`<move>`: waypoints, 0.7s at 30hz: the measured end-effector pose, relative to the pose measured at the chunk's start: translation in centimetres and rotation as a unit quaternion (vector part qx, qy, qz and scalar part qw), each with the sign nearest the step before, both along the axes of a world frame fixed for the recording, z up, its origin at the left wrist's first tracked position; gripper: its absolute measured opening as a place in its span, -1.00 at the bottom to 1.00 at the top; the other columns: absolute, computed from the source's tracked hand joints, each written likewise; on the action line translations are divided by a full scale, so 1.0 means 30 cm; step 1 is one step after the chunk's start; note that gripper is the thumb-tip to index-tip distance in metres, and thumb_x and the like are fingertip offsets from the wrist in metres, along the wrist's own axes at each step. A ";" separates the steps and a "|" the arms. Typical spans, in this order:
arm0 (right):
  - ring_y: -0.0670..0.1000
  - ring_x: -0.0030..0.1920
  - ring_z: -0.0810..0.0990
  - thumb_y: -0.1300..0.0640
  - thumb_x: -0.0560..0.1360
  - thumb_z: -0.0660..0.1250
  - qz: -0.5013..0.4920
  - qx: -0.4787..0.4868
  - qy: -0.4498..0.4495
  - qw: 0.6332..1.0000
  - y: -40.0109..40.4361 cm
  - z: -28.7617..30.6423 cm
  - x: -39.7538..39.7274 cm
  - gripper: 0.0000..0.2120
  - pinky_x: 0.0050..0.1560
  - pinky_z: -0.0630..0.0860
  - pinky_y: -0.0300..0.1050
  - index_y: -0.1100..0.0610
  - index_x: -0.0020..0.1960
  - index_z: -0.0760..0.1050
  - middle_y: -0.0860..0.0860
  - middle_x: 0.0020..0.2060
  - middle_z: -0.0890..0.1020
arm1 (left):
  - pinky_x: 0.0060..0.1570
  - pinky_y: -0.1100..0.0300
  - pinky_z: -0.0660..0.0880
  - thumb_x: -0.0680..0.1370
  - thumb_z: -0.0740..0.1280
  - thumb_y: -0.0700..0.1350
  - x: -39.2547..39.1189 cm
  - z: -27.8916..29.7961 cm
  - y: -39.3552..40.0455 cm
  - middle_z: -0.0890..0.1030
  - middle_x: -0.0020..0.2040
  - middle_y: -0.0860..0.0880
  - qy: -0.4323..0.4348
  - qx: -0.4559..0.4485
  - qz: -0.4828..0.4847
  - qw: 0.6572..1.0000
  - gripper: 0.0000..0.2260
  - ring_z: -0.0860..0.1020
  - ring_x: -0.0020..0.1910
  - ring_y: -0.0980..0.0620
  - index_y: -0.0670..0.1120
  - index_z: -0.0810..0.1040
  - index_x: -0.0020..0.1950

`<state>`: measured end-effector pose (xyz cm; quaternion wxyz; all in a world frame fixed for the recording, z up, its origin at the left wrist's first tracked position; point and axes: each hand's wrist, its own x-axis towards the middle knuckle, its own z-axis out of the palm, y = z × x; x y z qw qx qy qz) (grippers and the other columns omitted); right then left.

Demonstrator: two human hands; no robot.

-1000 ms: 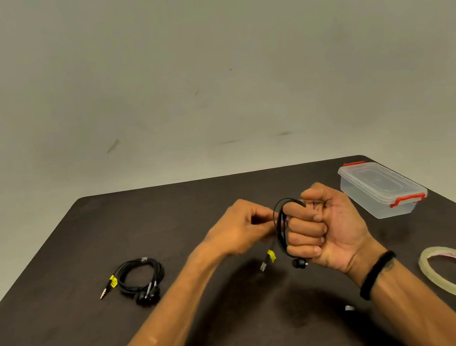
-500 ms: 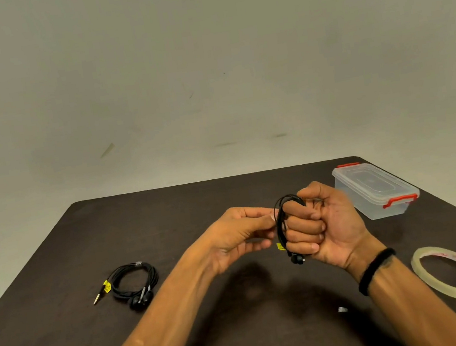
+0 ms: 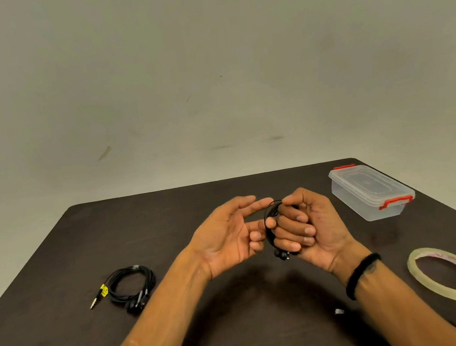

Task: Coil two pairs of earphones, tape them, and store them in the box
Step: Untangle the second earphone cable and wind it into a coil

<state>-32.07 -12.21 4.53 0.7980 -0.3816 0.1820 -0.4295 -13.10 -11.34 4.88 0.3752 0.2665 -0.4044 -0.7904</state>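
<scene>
Earphones: two pairs are showing. One coiled pair is lying at the lower left on the dark table. The other pair is sitting mid-frame, mostly hidden inside the right hand, which is squeezing it tight. The left hand is opening, fingertips touching the wire. One closed box is waiting at the right, one tape ring at the lower right.

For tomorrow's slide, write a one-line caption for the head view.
Right hand grips coiled earphones, left hand open beside; second pair, tape, closed box on table.
</scene>
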 end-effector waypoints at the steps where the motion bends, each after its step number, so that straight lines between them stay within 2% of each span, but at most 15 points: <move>1: -0.05 -0.68 0.05 0.15 0.53 0.20 -0.027 -0.003 0.014 1.000 0.003 -0.002 0.007 -0.57 -0.56 0.15 -0.21 0.06 -0.50 0.22 -0.05 -0.71 0.21 | -0.33 0.26 0.35 0.59 0.41 -0.07 -0.003 -0.002 0.002 0.59 -0.12 -0.07 -0.030 -0.031 0.012 0.999 -0.53 0.35 -0.33 0.11 -0.15 0.51 0.49; 4: -0.08 -0.71 0.12 0.17 0.49 0.32 -0.094 -0.012 0.042 0.995 0.015 -0.008 0.029 -0.57 -0.60 0.20 -0.24 0.05 -0.48 0.22 -0.06 -0.71 0.22 | -0.40 0.33 0.28 0.59 0.42 -0.25 -0.020 0.002 -0.001 0.56 -0.21 0.01 -0.112 -0.094 0.043 0.988 -0.62 0.31 -0.40 0.18 -0.14 0.58 0.41; 8: -0.09 -0.72 0.12 0.17 0.48 0.37 -0.133 -0.024 0.019 0.991 0.018 -0.025 0.065 -0.55 -0.62 0.22 -0.22 0.04 -0.48 0.21 -0.06 -0.71 0.22 | -0.43 0.31 0.13 0.64 0.28 -0.27 -0.035 0.038 -0.011 0.44 -0.31 0.03 -0.158 -0.100 0.077 0.979 -0.70 0.20 -0.45 0.19 -0.12 0.64 0.34; 11: -0.06 -0.69 0.12 0.13 0.55 0.32 -0.034 0.008 -0.054 0.998 0.004 -0.027 0.041 -0.54 -0.57 0.24 -0.17 0.05 -0.48 0.26 -0.05 -0.70 0.25 | -0.42 0.29 0.08 0.64 0.24 -0.25 -0.028 0.049 -0.007 0.40 -0.34 0.05 -0.155 -0.104 0.075 0.980 -0.68 0.17 -0.47 0.20 -0.08 0.66 0.33; 13: -0.04 -0.66 0.10 0.10 0.61 0.23 0.037 0.025 -0.071 0.996 -0.007 -0.034 0.014 -0.51 -0.54 0.23 -0.16 0.07 -0.49 0.29 -0.05 -0.70 0.27 | -0.45 0.31 0.09 0.64 0.24 -0.25 -0.029 0.039 -0.005 0.41 -0.35 0.06 -0.173 -0.116 0.060 0.976 -0.69 0.18 -0.49 0.21 -0.07 0.66 0.31; 16: -0.06 -0.72 0.13 0.10 0.61 0.26 -0.023 0.029 -0.005 0.999 -0.017 -0.066 0.030 -0.48 -0.61 0.20 -0.23 0.05 -0.51 0.26 -0.05 -0.72 0.25 | -0.51 0.34 0.12 0.64 0.21 -0.28 -0.056 0.009 -0.004 0.40 -0.37 0.06 -0.243 -0.152 0.085 0.954 -0.70 0.20 -0.53 0.21 -0.10 0.67 0.25; 18: -0.08 -0.73 0.15 0.08 0.61 0.30 -0.113 0.031 0.046 0.992 -0.015 -0.089 0.061 -0.47 -0.65 0.20 -0.25 0.05 -0.51 0.25 -0.05 -0.71 0.23 | -0.48 0.37 0.31 0.64 0.18 -0.30 -0.078 -0.004 -0.001 0.48 -0.40 0.07 -0.302 -0.205 0.110 0.925 -0.69 0.37 -0.53 0.21 -0.09 0.69 0.14; 19: -0.08 -0.72 0.16 0.06 0.61 0.31 -0.153 0.033 0.063 0.986 -0.012 -0.098 0.076 -0.47 -0.65 0.21 -0.24 0.06 -0.51 0.25 -0.05 -0.69 0.23 | -0.38 0.33 0.50 0.63 0.16 -0.31 -0.087 -0.008 0.002 0.58 -0.37 0.06 -0.323 -0.233 0.113 0.910 -0.68 0.53 -0.46 0.18 -0.07 0.69 0.08; 20: -0.08 -0.70 0.17 0.05 0.61 0.33 -0.190 0.035 0.078 0.978 -0.010 -0.104 0.087 -0.46 -0.65 0.22 -0.23 0.06 -0.50 0.26 -0.04 -0.68 0.23 | -0.18 0.20 0.65 0.64 0.16 -0.31 -0.097 -0.012 0.005 0.68 -0.29 0.01 -0.338 -0.257 0.114 0.898 -0.68 0.67 -0.32 0.07 -0.06 0.68 0.03; 21: -0.08 -0.69 0.17 0.04 0.61 0.35 -0.223 0.038 0.091 0.970 -0.008 -0.106 0.094 -0.46 -0.65 0.23 -0.22 0.06 -0.50 0.27 -0.04 -0.66 0.24 | -0.01 0.05 0.69 0.64 0.16 -0.30 -0.105 -0.017 0.006 0.73 -0.21 -0.04 -0.351 -0.274 0.118 0.888 -0.70 0.72 -0.20 -0.05 -0.05 0.67 0.02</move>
